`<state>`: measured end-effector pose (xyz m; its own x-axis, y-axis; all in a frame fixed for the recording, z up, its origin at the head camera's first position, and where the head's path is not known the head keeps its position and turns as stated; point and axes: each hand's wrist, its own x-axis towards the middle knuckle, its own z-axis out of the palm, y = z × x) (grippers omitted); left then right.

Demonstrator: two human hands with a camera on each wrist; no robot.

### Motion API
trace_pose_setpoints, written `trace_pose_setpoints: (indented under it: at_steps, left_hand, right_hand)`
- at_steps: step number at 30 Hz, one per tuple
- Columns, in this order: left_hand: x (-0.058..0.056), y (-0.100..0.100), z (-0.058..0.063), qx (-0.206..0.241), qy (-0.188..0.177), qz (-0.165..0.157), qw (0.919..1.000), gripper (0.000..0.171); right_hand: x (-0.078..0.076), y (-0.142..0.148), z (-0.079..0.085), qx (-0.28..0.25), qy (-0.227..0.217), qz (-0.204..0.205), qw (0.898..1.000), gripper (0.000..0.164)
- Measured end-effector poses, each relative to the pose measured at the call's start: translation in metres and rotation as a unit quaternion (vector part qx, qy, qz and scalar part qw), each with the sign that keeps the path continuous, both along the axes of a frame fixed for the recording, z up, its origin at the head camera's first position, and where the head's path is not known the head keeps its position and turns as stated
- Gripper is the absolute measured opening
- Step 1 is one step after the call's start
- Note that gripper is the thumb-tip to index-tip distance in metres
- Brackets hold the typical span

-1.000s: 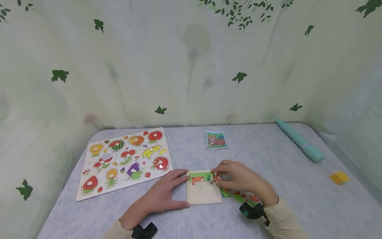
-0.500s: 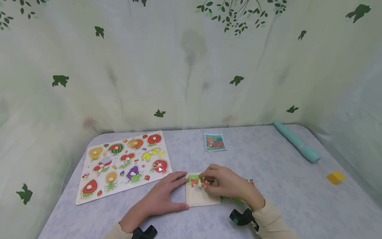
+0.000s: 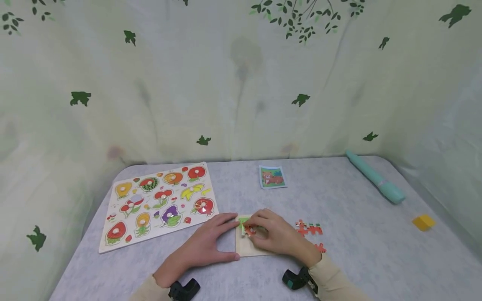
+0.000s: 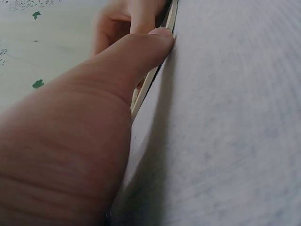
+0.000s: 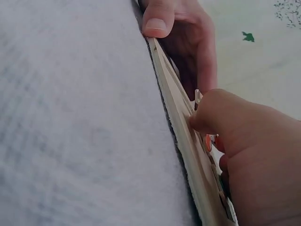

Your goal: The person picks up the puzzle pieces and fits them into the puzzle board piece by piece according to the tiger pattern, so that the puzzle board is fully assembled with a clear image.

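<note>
A small square wooden puzzle tray [image 3: 250, 250] lies flat before me, with green picture pieces [image 3: 242, 220] along its top edge. My left hand [image 3: 205, 241] rests on the table at the tray's left side, thumb near the lower corner and fingertips near the upper one. In the left wrist view, its thumb [image 4: 157, 42] presses on the tray edge [image 4: 140, 96]. Over the tray's upper left part, my right hand [image 3: 276, 236] pinches an orange jigsaw piece [image 3: 249, 230]. The right wrist view shows this hand's thumb [image 5: 211, 113] low over the tray. Fingers hide the tray's right part.
Several loose orange jigsaw pieces [image 3: 308, 228] lie right of the tray, partly behind the right hand. A bear picture card [image 3: 273, 177] lies behind it. The fruit puzzle board [image 3: 150, 213] is at left. Far right are a turquoise rolled-up item [image 3: 376, 177] and yellow block [image 3: 424, 223].
My right hand has moved left across the tray with the orange jigsaw piece, uncovering loose pieces on the table. The left hand has stayed at the tray's side.
</note>
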<state>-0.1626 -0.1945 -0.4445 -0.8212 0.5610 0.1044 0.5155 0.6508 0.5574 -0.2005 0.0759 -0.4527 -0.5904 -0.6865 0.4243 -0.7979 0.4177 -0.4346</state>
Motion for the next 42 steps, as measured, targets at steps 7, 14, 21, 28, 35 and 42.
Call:
trace_pose_setpoints:
  at_steps: [7,14,21,28,35,42]
  left_hand:
    - [0.0015,0.0009,0.0,0.005,-0.008,0.003,0.9999,0.083]
    - [0.0009,0.0006,-0.0001,0.009,-0.01,0.004,0.9999,0.082]
    - [-0.0011,0.0013,0.0007,0.004,0.0,0.001,1.0,0.083]
    - [-0.0062,0.0007,0.0031,-0.004,0.013,-0.003,0.9999,0.084]
    - [-0.0053,-0.0001,0.0043,0.004,0.001,0.001,1.0,0.082]
    - [0.0007,0.0007,0.0004,0.003,-0.023,0.006,0.9997,0.081]
  right_hand:
    - [-0.0005,0.001,-0.0052,-0.007,0.008,0.013,1.0,0.03]
    - [-0.0017,0.0012,-0.0064,-0.003,0.013,0.021,1.0,0.027]
    - [-0.0031,0.0022,-0.0061,0.002,0.018,0.024,1.0,0.024]
    - [-0.0058,0.0019,-0.0024,0.004,0.023,0.027,0.999,0.023]
    - [-0.0055,0.0007,-0.0006,0.01,0.021,0.029,0.999,0.023]
    - [0.0006,0.0009,-0.0052,0.014,0.013,0.026,0.999,0.022]
